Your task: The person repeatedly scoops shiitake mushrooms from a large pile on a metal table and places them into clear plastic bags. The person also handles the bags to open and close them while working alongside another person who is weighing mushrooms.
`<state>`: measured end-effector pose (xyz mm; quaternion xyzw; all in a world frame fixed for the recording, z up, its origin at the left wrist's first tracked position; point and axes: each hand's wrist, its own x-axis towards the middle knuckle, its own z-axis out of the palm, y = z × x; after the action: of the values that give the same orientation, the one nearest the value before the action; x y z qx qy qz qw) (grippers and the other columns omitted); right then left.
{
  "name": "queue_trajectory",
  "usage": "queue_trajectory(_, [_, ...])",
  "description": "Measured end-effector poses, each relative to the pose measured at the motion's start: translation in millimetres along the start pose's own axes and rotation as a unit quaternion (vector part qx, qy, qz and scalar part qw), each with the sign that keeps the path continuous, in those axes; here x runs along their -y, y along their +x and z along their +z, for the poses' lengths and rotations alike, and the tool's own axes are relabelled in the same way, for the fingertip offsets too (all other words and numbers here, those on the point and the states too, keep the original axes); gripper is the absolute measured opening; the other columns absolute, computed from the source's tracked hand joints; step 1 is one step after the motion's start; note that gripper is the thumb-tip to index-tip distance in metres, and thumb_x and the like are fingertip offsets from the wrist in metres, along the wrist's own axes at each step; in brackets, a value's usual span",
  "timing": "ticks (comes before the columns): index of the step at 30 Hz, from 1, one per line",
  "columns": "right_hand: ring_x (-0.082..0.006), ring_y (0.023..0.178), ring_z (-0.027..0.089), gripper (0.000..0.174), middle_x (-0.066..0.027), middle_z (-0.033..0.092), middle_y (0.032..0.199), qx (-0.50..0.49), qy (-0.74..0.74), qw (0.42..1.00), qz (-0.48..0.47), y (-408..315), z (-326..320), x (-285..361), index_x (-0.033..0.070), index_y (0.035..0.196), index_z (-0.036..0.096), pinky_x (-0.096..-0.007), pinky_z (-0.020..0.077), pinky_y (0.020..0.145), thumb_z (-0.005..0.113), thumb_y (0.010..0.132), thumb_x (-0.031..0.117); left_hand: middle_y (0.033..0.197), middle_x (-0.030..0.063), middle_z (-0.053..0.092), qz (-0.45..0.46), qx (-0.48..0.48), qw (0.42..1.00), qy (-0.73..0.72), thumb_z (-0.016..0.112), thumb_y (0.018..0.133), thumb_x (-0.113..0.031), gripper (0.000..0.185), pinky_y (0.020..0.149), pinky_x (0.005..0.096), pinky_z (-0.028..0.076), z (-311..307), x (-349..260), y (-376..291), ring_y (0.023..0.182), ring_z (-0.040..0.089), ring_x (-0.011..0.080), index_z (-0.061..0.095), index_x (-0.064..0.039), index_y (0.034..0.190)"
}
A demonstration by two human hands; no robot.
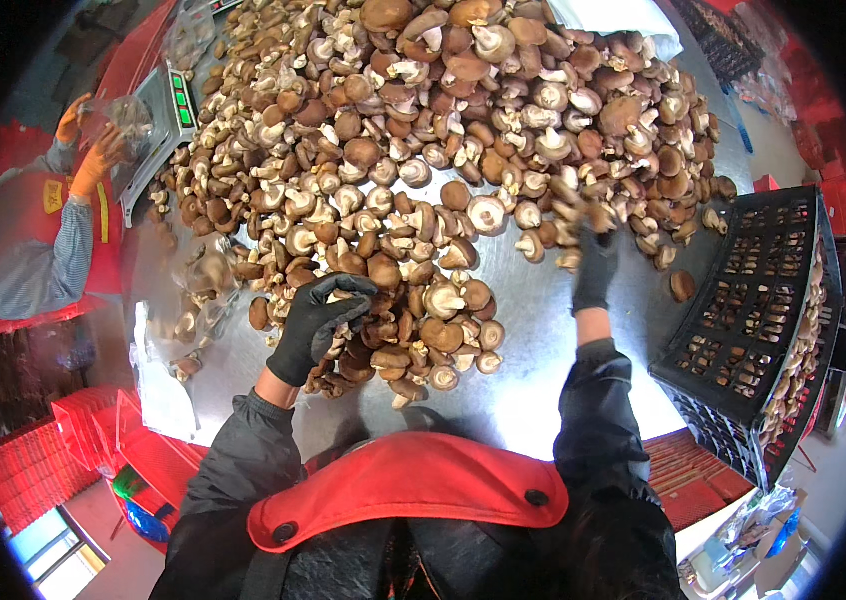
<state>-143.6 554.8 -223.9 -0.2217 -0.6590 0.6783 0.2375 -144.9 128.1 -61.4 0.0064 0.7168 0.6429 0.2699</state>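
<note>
A large heap of brown-capped shiitake mushrooms covers the metal table. A smaller pile of mushrooms lies nearer me. My left hand, in a black glove, is at the left side of this near pile, its thumb and fingers curled around a pale mushroom that is partly hidden. My right hand, also black-gloved and motion-blurred, reaches to the lower right edge of the large heap. Mushrooms are at its fingertips, but the blur hides whether it grips any.
A black plastic crate holding mushrooms stands at the right. Upper left, a digital scale sits beside a co-worker's orange-gloved hands with a clear bag. Clear plastic bags lie at the table's left; red baskets are stacked lower left.
</note>
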Motion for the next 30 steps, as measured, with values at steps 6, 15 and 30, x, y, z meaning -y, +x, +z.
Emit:
queue_trajectory(6, [-0.0185, 0.108, 0.059, 0.058, -0.0119, 0.061, 0.123, 0.131, -0.021, 0.991, -0.015, -1, 87, 39, -0.007, 0.13, 0.052, -0.0312, 0.0484, 0.094, 0.079, 0.083, 0.014, 0.095, 0.0016, 0.068, -0.035, 0.001, 0.999, -0.042, 0.067, 0.091, -0.01, 0.021, 0.071, 0.0229, 0.05, 5, 3, -3, 0.08, 0.062, 0.0085, 0.068, 0.001, 0.109])
queue_trajectory(15, [-0.0159, 0.116, 0.056, 0.075, -0.0074, 0.057, 0.132, 0.336, 0.037, 0.929, 0.151, -17, 120, 39, 0.003, 0.146, 0.043, -0.0314, 0.0537, 0.091, 0.08, 0.081, 0.01, 0.095, 0.004, 0.071, -0.038, 0.047, 0.998, -0.031, 0.069, 0.09, -0.011, 0.023, 0.071, 0.0239, 0.052, 23, 2, -8, 0.083, 0.065, 0.0098, 0.069, 0.001, 0.109])
queue_trajectory(30, [-0.0355, 0.143, 0.035, 0.086, -0.0166, 0.041, 0.152, 0.432, -0.259, 0.834, -0.224, -113, 112, 104, 0.013, 0.148, 0.044, -0.0469, 0.0277, 0.117, 0.081, 0.073, 0.033, 0.102, 0.0097, 0.069, 0.034, 0.031, 0.992, 0.118, 0.067, 0.088, -0.01, 0.018, 0.078, 0.0331, 0.052, -3, 6, -54, 0.09, 0.065, 0.0183, 0.069, -0.001, 0.103])
